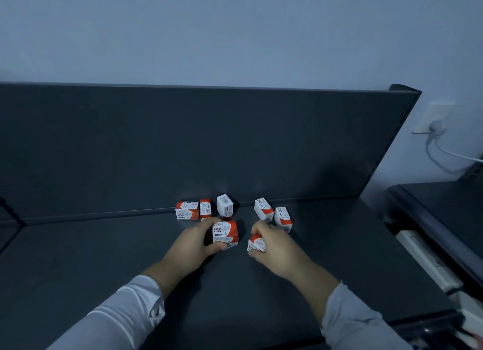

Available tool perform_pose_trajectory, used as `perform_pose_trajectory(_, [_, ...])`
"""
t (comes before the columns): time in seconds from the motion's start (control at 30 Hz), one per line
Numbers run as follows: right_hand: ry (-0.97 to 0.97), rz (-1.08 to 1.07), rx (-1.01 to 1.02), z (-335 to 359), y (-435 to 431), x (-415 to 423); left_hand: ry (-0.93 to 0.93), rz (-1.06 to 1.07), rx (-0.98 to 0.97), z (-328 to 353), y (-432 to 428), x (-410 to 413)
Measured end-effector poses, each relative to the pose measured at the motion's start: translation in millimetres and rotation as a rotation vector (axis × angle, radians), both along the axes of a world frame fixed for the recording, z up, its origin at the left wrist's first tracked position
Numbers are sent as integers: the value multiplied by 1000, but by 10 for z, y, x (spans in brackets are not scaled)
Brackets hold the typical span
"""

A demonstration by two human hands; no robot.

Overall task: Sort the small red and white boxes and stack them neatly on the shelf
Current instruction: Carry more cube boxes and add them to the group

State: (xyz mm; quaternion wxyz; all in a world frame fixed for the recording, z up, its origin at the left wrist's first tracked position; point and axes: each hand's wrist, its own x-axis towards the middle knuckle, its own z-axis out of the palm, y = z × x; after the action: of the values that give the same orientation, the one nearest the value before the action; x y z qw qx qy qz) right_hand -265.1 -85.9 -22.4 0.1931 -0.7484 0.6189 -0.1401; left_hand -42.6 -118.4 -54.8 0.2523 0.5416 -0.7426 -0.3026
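Several small red and white paper-clip boxes lie on the dark shelf (104, 258) near its back panel. My left hand (194, 241) grips one box (225, 233), label up, resting on the shelf. My right hand (274, 250) is closed around another box (256, 243), of which only one end shows. Behind my left hand, a flat box (187, 210), a narrow upright one (205, 209) and a white-topped upright one (225, 205) stand in a row. Two more boxes (264, 209) (283, 219) lie tilted behind my right hand.
The shelf's tall dark back panel (183, 140) rises just behind the boxes. A second dark shelf unit (439, 219) stands to the right, with a wall socket and white cable (436, 130) above it.
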Motion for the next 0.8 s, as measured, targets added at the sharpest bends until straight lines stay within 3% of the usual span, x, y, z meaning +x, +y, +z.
perform_pose_trajectory(0.2, [-151, 36, 100, -40, -122, -107, -10, 3, 1, 10, 1, 12])
perform_pose_trajectory(0.3, [48, 78, 61, -140, -183, -151, -15, 2, 13, 3, 1, 16])
perform_pose_trajectory(0.37, [5, 48, -21, -148, -210, -188, -16, -3, 18, 2, -2, 23])
perform_pose_trajectory(0.43, [-117, -79, -206, -104, -231, -220, -16, -4, 19, 9, -2, 24])
perform_pose_trajectory(0.5, [-74, -282, -354, -61, -267, -268, -16, -3, 19, 16, 1, 23])
perform_pose_trajectory(0.6, [12, -402, -156, -105, -334, -374, -20, -6, 10, 14, 0, 25])
perform_pose_trajectory(0.7, [-184, -498, -131, -91, -326, -464, -23, -8, 12, 5, -2, 26])
perform_pose_trajectory(0.8, [-538, -480, -191, 14, -214, -446, -17, -9, 6, -7, -4, 27])
